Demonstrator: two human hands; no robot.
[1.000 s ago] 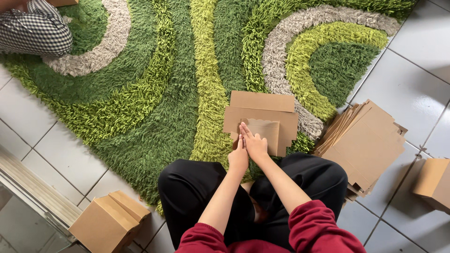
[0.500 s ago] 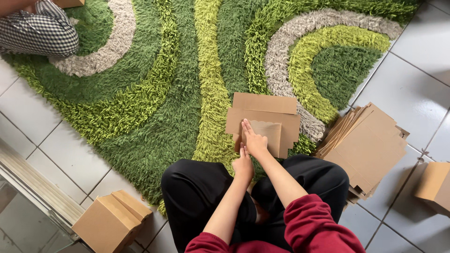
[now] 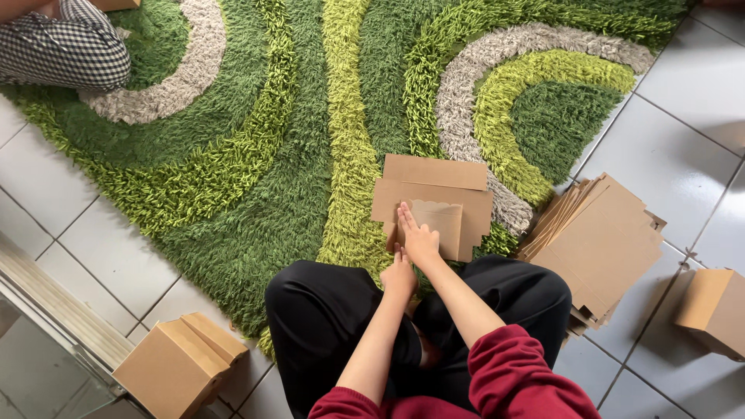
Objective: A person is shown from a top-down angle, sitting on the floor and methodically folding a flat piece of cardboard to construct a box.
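Note:
A flat brown cardboard box blank (image 3: 434, 190) lies on the green shaggy rug (image 3: 256, 155) just in front of my crossed legs in black trousers. My right hand (image 3: 417, 235) presses flat on the blank's near left part, fingers stretched out together. My left hand (image 3: 399, 273) sits just below it at the blank's near edge, fingers pointing forward and touching the right hand. Neither hand grips anything. Both arms wear dark red sleeves pushed up.
A stack of flat cardboard blanks (image 3: 597, 240) lies to my right on the grey tiles. A folded box (image 3: 174, 368) stands at my left, another (image 3: 714, 310) at the far right. Another person's checked sleeve (image 3: 66, 50) shows at top left.
My right hand has slid slightly forward over the blank and flattened. The left hand stays close beneath it. The view has shifted a little.

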